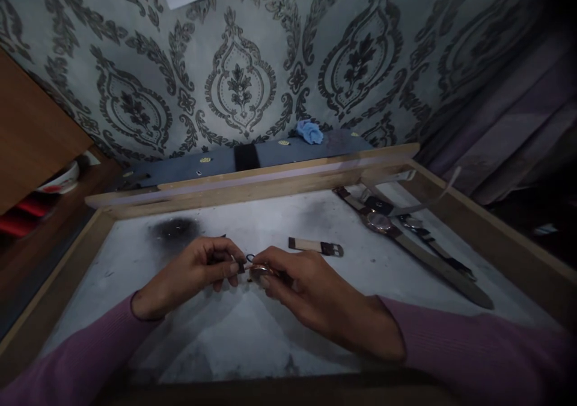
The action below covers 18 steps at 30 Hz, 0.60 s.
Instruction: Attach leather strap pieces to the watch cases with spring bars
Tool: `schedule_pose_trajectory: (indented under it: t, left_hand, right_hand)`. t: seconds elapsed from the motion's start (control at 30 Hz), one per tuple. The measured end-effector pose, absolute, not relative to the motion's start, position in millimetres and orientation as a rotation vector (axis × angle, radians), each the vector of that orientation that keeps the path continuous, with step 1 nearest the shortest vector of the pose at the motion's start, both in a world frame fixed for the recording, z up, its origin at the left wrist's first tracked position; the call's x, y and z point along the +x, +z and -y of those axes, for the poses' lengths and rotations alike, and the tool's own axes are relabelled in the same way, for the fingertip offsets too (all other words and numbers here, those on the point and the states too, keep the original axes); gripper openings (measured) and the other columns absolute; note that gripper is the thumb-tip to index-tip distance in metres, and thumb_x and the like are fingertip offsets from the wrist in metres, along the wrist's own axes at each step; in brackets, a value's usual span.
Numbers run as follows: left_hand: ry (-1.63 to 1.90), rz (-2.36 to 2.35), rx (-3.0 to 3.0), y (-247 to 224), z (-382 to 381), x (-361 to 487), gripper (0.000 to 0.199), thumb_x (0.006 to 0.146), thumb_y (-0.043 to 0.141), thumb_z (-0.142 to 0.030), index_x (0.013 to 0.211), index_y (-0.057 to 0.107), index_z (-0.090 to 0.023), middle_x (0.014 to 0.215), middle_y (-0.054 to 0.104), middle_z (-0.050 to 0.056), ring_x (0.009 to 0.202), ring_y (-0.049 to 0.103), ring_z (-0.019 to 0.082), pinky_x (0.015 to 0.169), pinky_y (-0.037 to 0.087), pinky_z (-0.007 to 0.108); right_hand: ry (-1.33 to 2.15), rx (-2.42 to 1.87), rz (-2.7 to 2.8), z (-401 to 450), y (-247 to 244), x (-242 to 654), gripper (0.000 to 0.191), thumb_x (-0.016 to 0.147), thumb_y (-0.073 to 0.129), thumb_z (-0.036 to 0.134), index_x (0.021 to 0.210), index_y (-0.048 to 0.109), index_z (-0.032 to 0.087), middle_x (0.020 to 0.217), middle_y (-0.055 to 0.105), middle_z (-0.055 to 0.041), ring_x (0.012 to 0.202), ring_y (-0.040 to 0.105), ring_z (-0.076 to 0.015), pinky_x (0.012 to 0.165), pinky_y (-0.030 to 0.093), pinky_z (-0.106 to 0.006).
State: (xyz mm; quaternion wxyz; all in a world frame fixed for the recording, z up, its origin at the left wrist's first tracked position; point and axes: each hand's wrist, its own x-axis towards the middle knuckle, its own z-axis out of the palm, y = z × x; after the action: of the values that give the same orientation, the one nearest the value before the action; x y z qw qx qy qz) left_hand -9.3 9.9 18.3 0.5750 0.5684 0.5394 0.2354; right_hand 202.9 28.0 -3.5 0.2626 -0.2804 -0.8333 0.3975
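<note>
In the middle of the tray, my right hand is closed around a round, gold-rimmed watch case, gripping it between thumb and fingers. Just left of it, my left hand pinches a small dark strap piece beside the case's edge. Most of that piece is hidden by the fingers, and whether it touches the case I cannot tell. A thin dark loop shows above the case. Beyond my right hand lies a brown strap piece with a buckle, its pale lining up.
A brown-strapped watch and a smaller dark-strapped watch lie at the right. The white tray has a raised wooden rim. A blue crumpled cloth rests behind it. A dark smudge marks the tray's left side.
</note>
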Motion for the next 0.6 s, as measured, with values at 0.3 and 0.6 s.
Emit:
schedule_pose_trajectory:
  t: [0.3, 0.6]
  left_hand:
    - [0.606, -1.292, 1.264, 17.9, -11.1, -9.5, 0.021, 0.077, 0.069, -0.034, 0.086, 0.063, -0.016, 0.060, 0.064, -0.002, 0.044, 0.044, 0.006, 0.042, 0.030, 0.017]
    - [0.622, -1.304, 1.263, 19.2, -8.4, -9.0, 0.017, 0.076, 0.068, -0.030, 0.082, 0.067, -0.015, 0.061, 0.065, 0.000, 0.045, 0.043, 0.006, 0.042, 0.030, 0.017]
  right_hand:
    - [1.215, -0.869, 2.193, -30.6, -1.5, 201.3, 0.012, 0.089, 0.050, 0.016, 0.091, 0.062, 0.015, 0.063, 0.064, 0.0004, 0.053, 0.057, -0.0104, 0.050, 0.039, -0.020]
    - [1.213, -0.853, 2.195, -29.8, -0.7, 202.1, 0.013, 0.089, 0.050, 0.016, 0.093, 0.063, 0.015, 0.064, 0.065, -0.0002, 0.054, 0.057, -0.0107, 0.050, 0.040, -0.020]
